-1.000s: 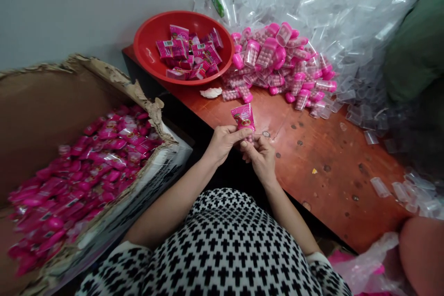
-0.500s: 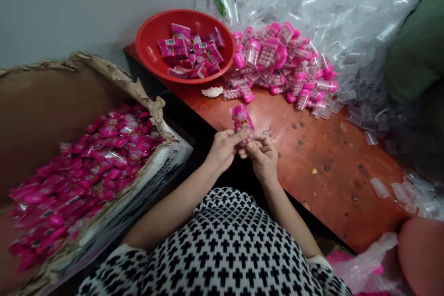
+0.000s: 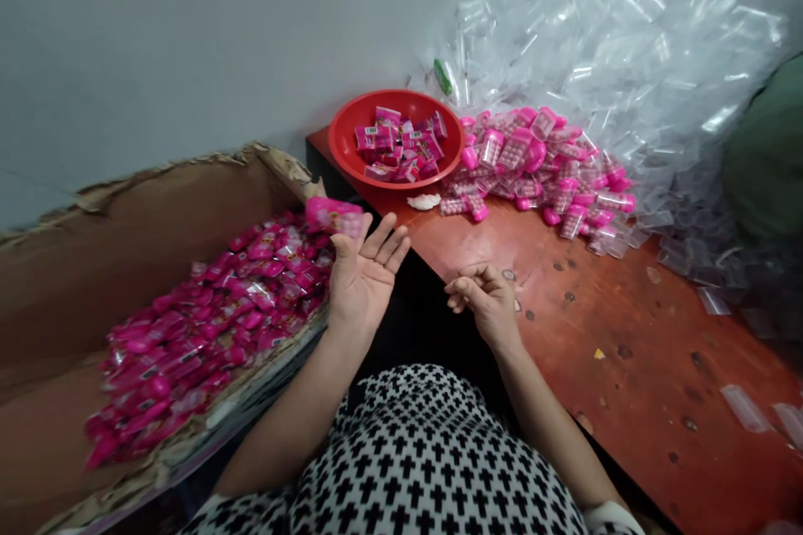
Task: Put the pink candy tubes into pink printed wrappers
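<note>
The left hand (image 3: 364, 276) is spread wide, palm up and fingers apart, at the torn edge of the cardboard box (image 3: 75, 267); a wrapped pink packet (image 3: 334, 216) sits just off its fingertips, blurred, over the near corner of the box, and whether it touches the thumb cannot be told. That open grip holds nothing firmly, which fits a packet being let go above the heap. The right hand (image 3: 486, 301) rests over the near edge of the bench (image 3: 627, 334), its fingers curled loosely together around nothing visible. The box stands at the person's left, beside the bench, so the left hand reaches it with a short swing; inside it lies a deep pile of wrapped pink packets (image 3: 213, 326). Further out on the bench, a red bowl (image 3: 351, 142) holds more pink wrappers, set within arm's reach ahead. Just beside it lies a heap of clear capsules with pink caps (image 3: 539, 167), filled with small pink balls. Behind and to the right, a big mound of empty clear plastic capsules (image 3: 615, 50) leans against the wall, with strays scattered along the bench's right side.
</note>
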### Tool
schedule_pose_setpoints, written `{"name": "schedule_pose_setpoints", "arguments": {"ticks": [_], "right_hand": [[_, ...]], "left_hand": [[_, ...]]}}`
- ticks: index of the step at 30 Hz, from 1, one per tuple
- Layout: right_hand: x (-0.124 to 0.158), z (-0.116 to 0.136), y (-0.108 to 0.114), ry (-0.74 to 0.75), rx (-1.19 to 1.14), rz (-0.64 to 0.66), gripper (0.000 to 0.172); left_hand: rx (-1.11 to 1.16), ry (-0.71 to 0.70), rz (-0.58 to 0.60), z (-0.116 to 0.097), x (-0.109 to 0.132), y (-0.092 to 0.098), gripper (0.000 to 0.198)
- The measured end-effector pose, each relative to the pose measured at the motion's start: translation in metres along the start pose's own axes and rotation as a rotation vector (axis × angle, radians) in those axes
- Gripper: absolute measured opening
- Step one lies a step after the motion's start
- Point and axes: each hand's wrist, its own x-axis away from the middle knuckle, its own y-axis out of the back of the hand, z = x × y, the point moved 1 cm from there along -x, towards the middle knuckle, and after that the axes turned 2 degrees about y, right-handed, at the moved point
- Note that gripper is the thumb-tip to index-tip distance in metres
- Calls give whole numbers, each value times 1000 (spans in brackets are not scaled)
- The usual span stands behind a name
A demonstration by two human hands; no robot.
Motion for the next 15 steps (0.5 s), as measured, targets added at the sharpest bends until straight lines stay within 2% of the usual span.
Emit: {"name": "schedule_pose_setpoints", "arguments": {"ticks": [2,4,5,6,8,10,12,13,15], "right_hand": [[-2,1,3,-26,42,-19,28],[-5,0,8,-61,88,-27,31],[-7,0,11,-76,113,-23,32],[-9,1,14,-89,139,-16,32],[-13,1,21,-99,191,-8,32],[-17,2,26,-94,241,-10,31],[-21,2,31,-89,275,-11,30],[-23,2,33,-89,285,-12,31],[-26,1,35,-97,292,-16,31]], "left_hand": [[-58,62,-51,-7,-2,7,46],[-197,137,-24,-13,-2,7,48],[-292,127,5,-18,-3,5,49],[-402,72,36,-26,-6,2,48],[-668,-146,84,-49,-20,-8,44],[-1008,-400,99,-76,-48,-18,36],[-1349,-619,72,-99,-89,-25,27],[-1497,-671,87,-106,-113,-28,26],[-1756,-683,129,-113,-161,-30,29]]}}
